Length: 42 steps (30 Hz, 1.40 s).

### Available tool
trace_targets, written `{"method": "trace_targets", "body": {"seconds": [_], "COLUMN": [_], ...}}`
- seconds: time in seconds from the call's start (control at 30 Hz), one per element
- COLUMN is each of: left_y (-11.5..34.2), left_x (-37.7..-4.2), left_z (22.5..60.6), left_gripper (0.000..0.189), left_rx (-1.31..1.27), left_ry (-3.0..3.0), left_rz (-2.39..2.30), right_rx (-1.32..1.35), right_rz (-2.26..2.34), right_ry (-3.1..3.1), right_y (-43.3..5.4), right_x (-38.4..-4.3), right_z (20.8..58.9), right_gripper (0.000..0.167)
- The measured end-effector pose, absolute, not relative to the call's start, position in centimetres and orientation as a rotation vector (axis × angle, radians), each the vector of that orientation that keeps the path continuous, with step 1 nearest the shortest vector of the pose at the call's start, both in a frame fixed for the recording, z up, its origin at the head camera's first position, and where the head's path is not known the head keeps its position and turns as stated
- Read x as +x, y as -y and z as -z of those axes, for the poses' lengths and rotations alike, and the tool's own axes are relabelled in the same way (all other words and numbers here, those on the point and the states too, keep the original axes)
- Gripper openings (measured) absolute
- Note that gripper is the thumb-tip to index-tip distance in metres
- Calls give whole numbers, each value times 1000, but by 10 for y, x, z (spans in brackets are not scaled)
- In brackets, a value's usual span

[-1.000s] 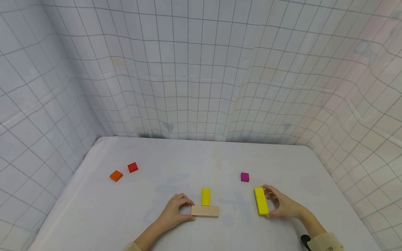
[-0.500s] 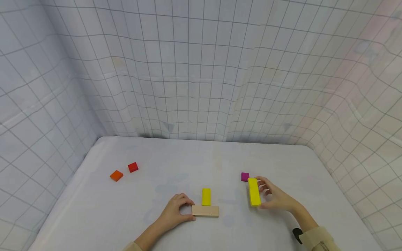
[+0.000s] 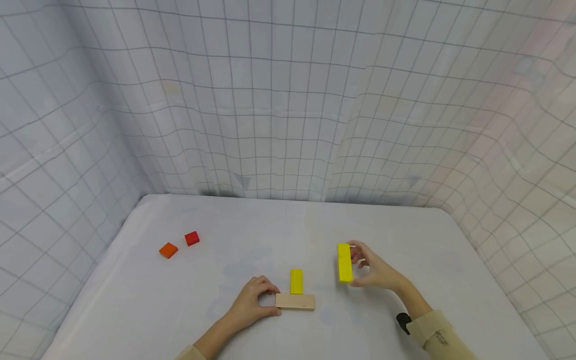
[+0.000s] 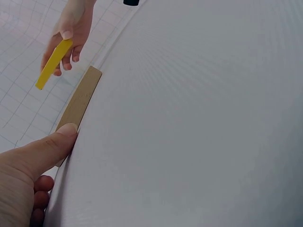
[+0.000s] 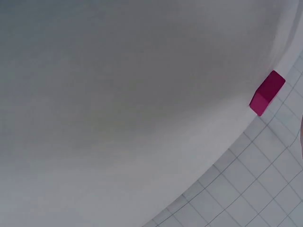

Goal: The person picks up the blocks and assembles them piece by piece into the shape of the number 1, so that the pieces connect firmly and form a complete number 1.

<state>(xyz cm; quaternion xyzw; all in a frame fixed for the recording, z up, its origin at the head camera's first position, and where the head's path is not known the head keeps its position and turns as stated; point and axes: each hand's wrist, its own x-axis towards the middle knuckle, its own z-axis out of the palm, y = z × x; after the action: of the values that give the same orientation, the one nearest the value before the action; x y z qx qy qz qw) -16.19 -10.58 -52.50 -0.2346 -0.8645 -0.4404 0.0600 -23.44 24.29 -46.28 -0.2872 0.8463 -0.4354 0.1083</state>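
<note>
My left hand [image 3: 252,305] pinches the left end of a plain wooden block [image 3: 295,302] lying on the table. The left wrist view shows my thumb against the side of that wooden block [image 4: 81,97]. Just behind it, seemingly touching, lies a yellow block [image 3: 296,281]. To the right, my right hand [image 3: 377,270] holds a longer yellow block [image 3: 344,263] by its two ends, between thumb and fingers, above the table. This yellow block [image 4: 53,65] also appears raised in the left wrist view. A magenta block [image 5: 267,93] shows in the right wrist view; my right hand mostly hides it from the head view.
An orange block [image 3: 168,250] and a red block [image 3: 192,238] lie at the far left of the white-covered table [image 3: 225,215]. Gridded cloth [image 3: 288,125] hangs behind the table and along both sides.
My right hand has lifted the longer yellow block and carried it leftward and away from me, passing in front of the magenta block. My left hand and the wooden block stay put.
</note>
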Motion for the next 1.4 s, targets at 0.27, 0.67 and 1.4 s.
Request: {"method": "trace_targets", "body": {"seconds": [0.27, 0.67, 1.4], "left_y": [105, 104, 104], "left_x": [-162, -162, -163], "left_z": [525, 525, 526], "left_gripper": [35, 35, 35], "left_rx": [-701, -712, -700], "left_ry": [2634, 2623, 2627], "left_rz": [1321, 1313, 1306], "right_rx": [-896, -868, -785], "right_rz": [1325, 1311, 1241], "right_ry": [-2458, -2452, -2397], "right_y": [-221, -189, -157], "right_x": [-241, -240, -274], "right_z": [465, 450, 470], "right_gripper": [87, 87, 85]}}
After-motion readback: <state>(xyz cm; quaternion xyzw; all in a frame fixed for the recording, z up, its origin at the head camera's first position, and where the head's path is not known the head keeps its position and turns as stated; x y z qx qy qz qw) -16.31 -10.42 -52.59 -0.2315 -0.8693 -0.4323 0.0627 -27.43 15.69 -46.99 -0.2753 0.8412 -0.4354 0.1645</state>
